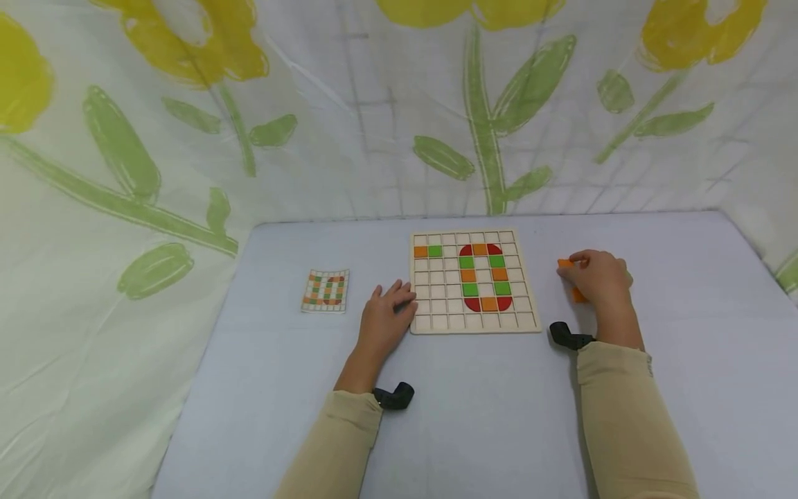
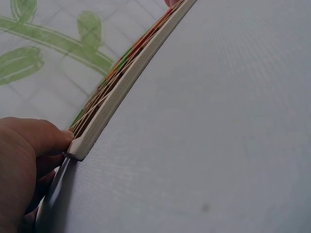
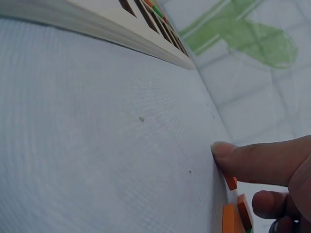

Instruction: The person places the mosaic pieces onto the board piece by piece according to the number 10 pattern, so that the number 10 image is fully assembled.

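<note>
A square wooden grid board [image 1: 436, 322] lies on the table, with red, orange and green tiles forming a ring on its right part. An orange tile [image 1: 420, 251] and a green tile [image 1: 434, 251] sit near its upper left corner. My left hand [image 1: 383, 322] rests at the board's left edge, fingers spread, thumb [image 2: 53, 138] touching the corner. To the right of the board, my right hand [image 1: 598, 277] pinches an orange tile [image 1: 564, 263] between thumb and index finger. More orange tiles [image 3: 232, 221] lie under this hand, partly hidden by it.
A small pattern card [image 1: 325, 291] with a printed coloured grid lies left of the board. The white table [image 1: 474, 416] meets a flower-patterned curtain [image 1: 374, 138] at its back edge. Both wrists wear black cameras [image 1: 394, 396].
</note>
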`<state>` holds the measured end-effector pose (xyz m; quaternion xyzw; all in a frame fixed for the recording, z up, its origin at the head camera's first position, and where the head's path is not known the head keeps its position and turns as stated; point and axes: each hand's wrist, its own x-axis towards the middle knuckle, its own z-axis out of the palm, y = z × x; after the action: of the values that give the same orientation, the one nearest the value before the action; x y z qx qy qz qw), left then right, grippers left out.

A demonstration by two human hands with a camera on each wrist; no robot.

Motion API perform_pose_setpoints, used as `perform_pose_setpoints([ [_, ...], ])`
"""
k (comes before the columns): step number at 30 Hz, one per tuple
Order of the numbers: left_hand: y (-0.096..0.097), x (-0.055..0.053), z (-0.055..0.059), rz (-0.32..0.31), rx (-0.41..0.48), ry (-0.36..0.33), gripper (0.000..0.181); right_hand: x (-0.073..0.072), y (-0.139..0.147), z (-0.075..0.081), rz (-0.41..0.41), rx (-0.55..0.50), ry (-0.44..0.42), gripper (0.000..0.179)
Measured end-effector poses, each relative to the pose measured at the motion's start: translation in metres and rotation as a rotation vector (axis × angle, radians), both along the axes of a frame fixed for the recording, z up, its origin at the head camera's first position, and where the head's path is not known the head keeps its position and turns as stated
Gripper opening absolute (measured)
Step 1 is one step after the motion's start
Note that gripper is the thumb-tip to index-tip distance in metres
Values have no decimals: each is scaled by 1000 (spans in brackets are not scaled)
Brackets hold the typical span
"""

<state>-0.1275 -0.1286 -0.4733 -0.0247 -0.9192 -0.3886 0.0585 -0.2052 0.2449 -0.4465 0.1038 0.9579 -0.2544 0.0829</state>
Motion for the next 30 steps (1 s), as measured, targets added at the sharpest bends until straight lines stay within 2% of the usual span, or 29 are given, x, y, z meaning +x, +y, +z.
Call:
perform_pose_setpoints([
  [13, 2, 0, 2, 8, -7, -20, 23, 7, 3, 2, -9, -29, 23, 46],
  [19, 2, 0, 2, 10, -7, -18, 23, 9, 5, 3, 20, -73, 10, 40],
  [30, 0, -1, 0, 3, 0, -31, 23, 10, 7, 5, 56, -78, -6, 48],
])
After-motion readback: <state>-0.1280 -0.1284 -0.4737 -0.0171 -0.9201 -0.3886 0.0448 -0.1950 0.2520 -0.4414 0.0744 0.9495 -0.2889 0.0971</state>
